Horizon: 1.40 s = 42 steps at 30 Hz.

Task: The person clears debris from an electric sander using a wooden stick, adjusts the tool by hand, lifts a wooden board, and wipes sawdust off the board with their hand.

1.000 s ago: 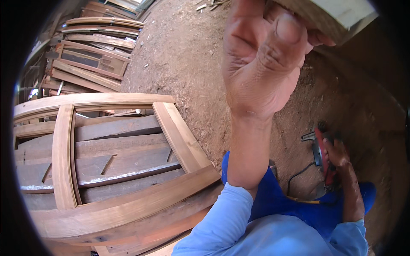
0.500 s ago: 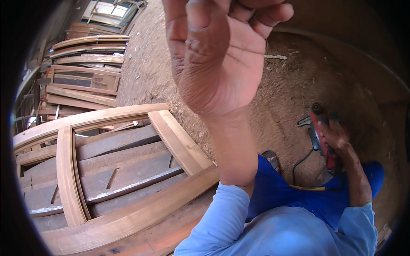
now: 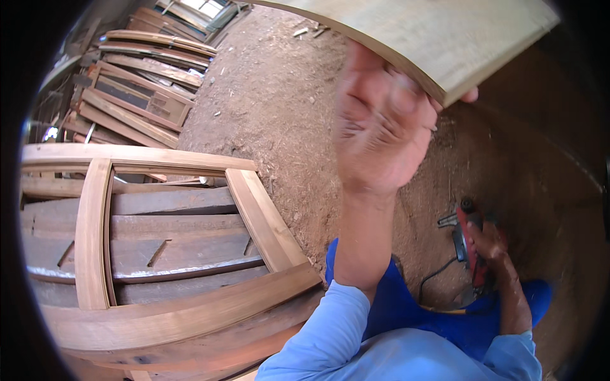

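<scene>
My left hand [image 3: 384,127] is raised in front of me, palm up, and slightly blurred. It holds a pale wooden board [image 3: 457,38] by its lower edge; the thumb lies against that edge and most fingers are hidden behind the wood. One fingertip shows past the board's corner. Low on the right, my right hand [image 3: 488,244] is wrapped round a red electric hand planer [image 3: 471,251] with a black front knob and a dark cord [image 3: 435,276]. The planer is over the ground beside my blue-clad legs.
At left, a light wooden frame [image 3: 184,324] with crosspieces lies on a stack of dark planks [image 3: 184,235]. Farther back, more frames and boards [image 3: 140,95] are piled along the side. The ground [image 3: 273,95] is brown earth with scattered shavings.
The board has come into view at the top, with my left hand now at its edge; that hand was raised without a visible board. My right hand still holds the planer.
</scene>
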Each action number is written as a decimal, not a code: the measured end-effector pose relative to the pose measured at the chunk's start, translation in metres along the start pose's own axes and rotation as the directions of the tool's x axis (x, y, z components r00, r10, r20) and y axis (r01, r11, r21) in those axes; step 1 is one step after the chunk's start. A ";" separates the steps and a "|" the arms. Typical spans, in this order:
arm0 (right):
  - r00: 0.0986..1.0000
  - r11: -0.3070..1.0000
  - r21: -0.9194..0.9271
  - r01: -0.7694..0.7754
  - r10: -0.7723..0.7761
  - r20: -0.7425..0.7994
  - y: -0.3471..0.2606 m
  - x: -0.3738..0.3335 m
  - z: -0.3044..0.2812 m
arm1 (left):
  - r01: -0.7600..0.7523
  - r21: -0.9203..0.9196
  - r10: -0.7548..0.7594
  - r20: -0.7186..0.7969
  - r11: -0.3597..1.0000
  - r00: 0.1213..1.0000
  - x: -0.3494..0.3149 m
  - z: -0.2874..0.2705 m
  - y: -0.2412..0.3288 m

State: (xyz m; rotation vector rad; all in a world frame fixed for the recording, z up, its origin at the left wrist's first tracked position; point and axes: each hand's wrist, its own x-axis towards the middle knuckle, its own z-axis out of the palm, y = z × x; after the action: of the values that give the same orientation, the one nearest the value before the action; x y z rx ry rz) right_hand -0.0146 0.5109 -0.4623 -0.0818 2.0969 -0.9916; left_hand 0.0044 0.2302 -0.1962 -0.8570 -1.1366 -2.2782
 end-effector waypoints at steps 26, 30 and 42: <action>0.991 0.995 0.034 0.097 -0.100 0.093 -0.060 -0.023 0.006 | -0.091 -0.181 0.092 -0.006 0.979 0.996 -0.001 -0.018 0.000; 0.978 0.977 -0.045 0.206 -0.204 0.041 -0.028 -0.003 0.011 | -0.055 -0.184 0.048 -0.041 0.981 0.998 -0.002 -0.006 0.003; 0.935 0.929 -0.111 0.354 -0.349 0.060 -0.064 -0.042 0.007 | 0.439 0.213 -0.146 -0.744 0.873 0.652 0.000 0.074 0.042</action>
State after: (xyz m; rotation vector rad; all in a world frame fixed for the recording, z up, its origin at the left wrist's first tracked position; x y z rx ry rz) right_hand 0.0020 0.4772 -0.3954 -0.5522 2.1475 -1.0579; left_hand 0.0553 0.2679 -0.1388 0.4061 -1.3081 -2.1745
